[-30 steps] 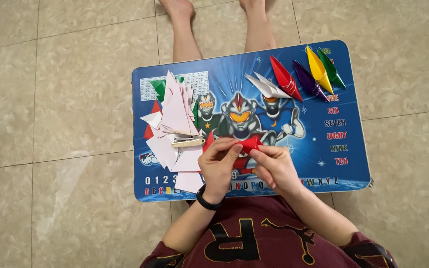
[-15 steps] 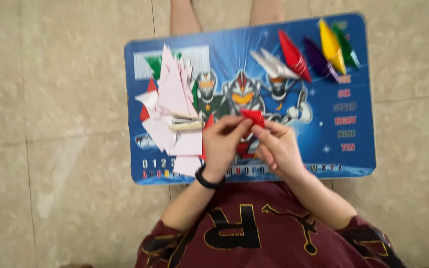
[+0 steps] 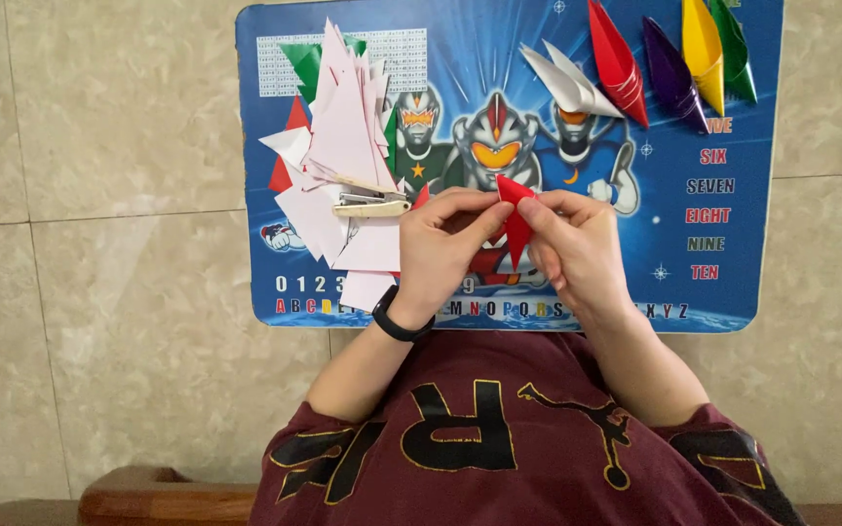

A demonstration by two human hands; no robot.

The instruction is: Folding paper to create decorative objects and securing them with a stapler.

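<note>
Over the blue play table (image 3: 811, 244) the two hands meet in the middle. The left hand (image 3: 440, 255) and the right hand (image 3: 577, 248) both pinch a small red folded paper (image 3: 515, 219). The fingers of each hand are curled in and closed on it, with the thumbs on top. The red paper has a pointy tip at the top and another pointy tip at the bottom. It sits just above the table, near the front edge, between the two hands. A black wristband (image 3: 397, 319) goes round the left wrist.

To the left of the hands lies a messy pile of paper triangles (image 3: 343, 166). Most of them are white or pale pink, and some green and red ones peek out from under. A small stapler (image 3: 370, 203) rests on that pile, close to the left hand but not touching it.

At the far right corner of the table lie folded paper boats in a row. There is a white folded boat (image 3: 567, 86), a red folded boat (image 3: 618, 60), a purple folded boat (image 3: 670, 73), a yellow folded boat (image 3: 702, 41) and a green folded boat (image 3: 736, 49). They lie side by side, well away from the hands.

The table stands on a tan tiled floor (image 3: 99, 292). The person wears a dark red shirt (image 3: 499, 438).
</note>
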